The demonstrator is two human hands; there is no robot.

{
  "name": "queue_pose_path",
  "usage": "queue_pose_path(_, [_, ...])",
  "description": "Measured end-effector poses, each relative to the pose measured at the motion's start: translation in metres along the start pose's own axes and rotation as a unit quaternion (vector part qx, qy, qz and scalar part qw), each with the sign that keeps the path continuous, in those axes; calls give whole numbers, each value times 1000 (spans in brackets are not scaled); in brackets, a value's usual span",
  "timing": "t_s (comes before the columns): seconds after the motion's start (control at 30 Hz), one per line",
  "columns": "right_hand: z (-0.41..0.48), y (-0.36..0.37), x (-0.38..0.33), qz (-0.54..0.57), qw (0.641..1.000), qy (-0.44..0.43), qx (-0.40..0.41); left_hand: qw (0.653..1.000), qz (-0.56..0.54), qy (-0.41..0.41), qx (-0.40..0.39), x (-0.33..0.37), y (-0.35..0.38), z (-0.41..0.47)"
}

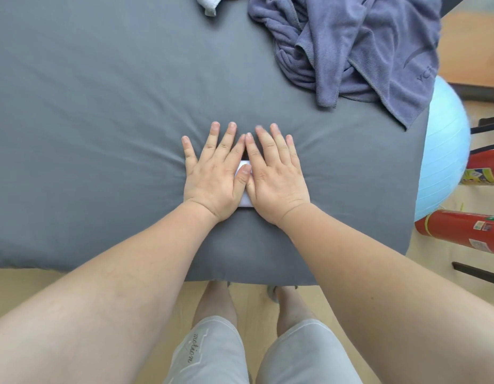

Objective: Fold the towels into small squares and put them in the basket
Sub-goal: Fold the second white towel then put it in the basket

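Hidden/cut off: small white folded towel (245, 202) almost wholly covered by both hands. Only a narrow strip shows in the gap between them, plus a bit of its near edge by the wrists. Fold count and full outline cannot be made out. White cloth (207, 2) at far edge is cut by the frame, so its type is unclear. Right fingertips slightly blurred.

Hands: left hand (212, 173) and right hand (276, 176) lie flat, palms down, side by side, fingers straight and slightly spread. Index fingers touch at the tips. Left thumb lies on the visible white strip. Both press the towel into the bed (101, 134); the grey sheet dents and creases radiate outward from them.

Edges/room: the towel sits near the bed's near edge, right of centre. A wide stretch of bare sheet lies to the left and far side. The rounded near-right corner of the bed is close by. A crumpled grey-purple towel (351, 51) fills the far right and overhangs the right edge.

Beside the bed, right: pale blue exercise ball (440, 151) and 2 red fire extinguishers (462, 231) on the wooden floor (46, 281).
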State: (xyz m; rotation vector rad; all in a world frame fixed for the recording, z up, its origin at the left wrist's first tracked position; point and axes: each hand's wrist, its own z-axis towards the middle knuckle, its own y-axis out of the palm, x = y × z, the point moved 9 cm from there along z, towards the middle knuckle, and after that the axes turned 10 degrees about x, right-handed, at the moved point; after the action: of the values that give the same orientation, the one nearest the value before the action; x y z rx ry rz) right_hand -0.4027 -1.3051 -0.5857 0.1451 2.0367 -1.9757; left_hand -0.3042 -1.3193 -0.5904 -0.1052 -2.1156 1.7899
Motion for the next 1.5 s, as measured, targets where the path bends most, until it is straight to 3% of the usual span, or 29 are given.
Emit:
queue_pose_path(0.13, [-22,-21,-10,-29,997,-67,-11,999,-34,32,-16,-3,-21,-20])
queue_pose_path(0.3, [-36,-34,-17,-85,981,-61,-163,989,-38,80,-119,5,-31,-51])
queue_pose_path(0.5, [-39,-99,-52,-101,981,-31,-165,975,-162,-37,-147,-3,-97,-62])
queue_pose_path(0.6, [-45,-141,-67,-59,983,13,-175,965,-198,-37,-165,-3,-152,-69])
queue_pose_path(0.73, [-49,-209,-95,59,981,73,-172,942,-303,-96,-112,-16,-239,-82])
queue_pose_path(0.87, [-40,-282,-116,174,973,112,-103,864,-470,-174,-44,-32,-301,-102])
queue_pose_path(1.0, [-34,-329,-131,248,962,98,-59,798,-574,-186,-6,-35,-342,-111])
queue_pose_path(1.13, [-33,-346,-147,327,940,77,-66,784,-588,-193,45,-41,-367,-117])
queue_pose_path(1.37, [-14,-357,-161,495,861,103,-50,769,-597,-208,97,-62,-391,-134])
queue_pose_path(1.5, [-2,-350,-186,525,843,116,-26,764,-602,-202,113,-87,-402,-136])
